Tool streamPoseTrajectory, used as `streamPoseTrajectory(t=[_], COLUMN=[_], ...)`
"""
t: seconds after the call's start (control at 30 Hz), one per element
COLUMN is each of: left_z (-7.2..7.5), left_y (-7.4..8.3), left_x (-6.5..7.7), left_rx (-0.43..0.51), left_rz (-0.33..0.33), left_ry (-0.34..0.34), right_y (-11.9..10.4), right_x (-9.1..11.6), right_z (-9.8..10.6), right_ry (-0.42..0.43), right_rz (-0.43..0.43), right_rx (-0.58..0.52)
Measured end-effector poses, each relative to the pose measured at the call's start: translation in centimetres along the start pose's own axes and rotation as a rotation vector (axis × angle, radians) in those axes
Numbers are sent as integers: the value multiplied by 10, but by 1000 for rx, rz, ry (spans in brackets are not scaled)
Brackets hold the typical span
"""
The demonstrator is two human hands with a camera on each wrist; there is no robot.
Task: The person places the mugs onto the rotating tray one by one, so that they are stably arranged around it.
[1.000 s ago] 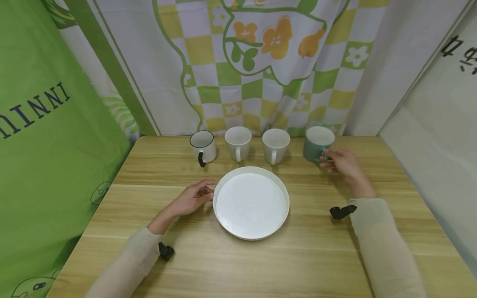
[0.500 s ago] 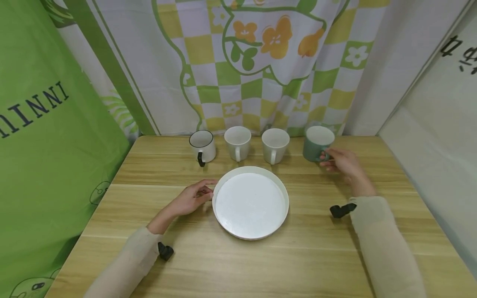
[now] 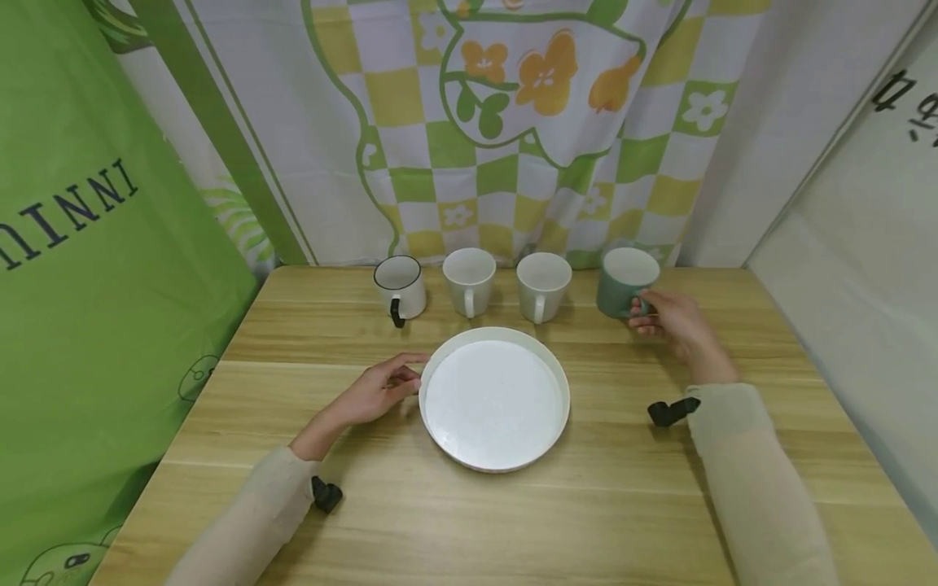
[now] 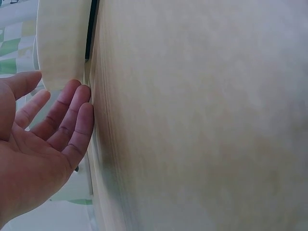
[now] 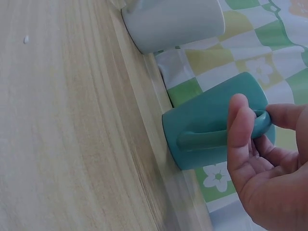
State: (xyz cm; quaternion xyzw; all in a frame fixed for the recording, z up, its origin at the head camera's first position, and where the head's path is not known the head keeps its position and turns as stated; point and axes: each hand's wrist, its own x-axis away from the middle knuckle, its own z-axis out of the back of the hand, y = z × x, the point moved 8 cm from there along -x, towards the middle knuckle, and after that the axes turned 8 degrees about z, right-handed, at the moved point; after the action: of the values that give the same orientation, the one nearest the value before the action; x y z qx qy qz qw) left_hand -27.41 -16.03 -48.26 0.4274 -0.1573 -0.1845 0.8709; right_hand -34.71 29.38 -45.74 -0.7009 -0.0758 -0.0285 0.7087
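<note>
A teal mug (image 3: 621, 295) with a white inside stands upright at the back right of the table. My right hand (image 3: 676, 321) holds its handle; in the right wrist view the fingers curl around the teal handle (image 5: 204, 139), with the thumb against its upper end. At the table's middle lies a round white tray (image 3: 563, 399) with a raised rim. Beside the tray's left edge is my left hand (image 3: 377, 391), its fingers relaxed and the fingertips at the rim. The left wrist view shows these loosely bent fingers (image 4: 67, 113) close to the tray's wall (image 4: 62, 43), gripping nothing.
Left of the teal mug stand two plain white mugs (image 3: 478, 297) (image 3: 551, 303) and a white mug with black rim and handle (image 3: 412, 299), in a row along the back edge. A checkered curtain (image 3: 498, 179) hangs behind the wooden table (image 3: 513, 529).
Hardly anything differs. My right hand stays at the teal mug's handle, its fingers slightly further around it. The left hand, tray and mugs keep their places.
</note>
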Motion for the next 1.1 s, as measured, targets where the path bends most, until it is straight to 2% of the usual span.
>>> streamPoseTrajectory(t=[0.6,1.1], left_z=[2,0], left_y=[4,1], left_x=[3,3], left_rx=[-27,-21], left_rz=[15,32], left_ry=[12,7], right_y=[-5,-2], right_x=[3,3], right_z=[-1,0], right_ry=[38,91], right_rz=[27,112], right_rx=[-22,-82])
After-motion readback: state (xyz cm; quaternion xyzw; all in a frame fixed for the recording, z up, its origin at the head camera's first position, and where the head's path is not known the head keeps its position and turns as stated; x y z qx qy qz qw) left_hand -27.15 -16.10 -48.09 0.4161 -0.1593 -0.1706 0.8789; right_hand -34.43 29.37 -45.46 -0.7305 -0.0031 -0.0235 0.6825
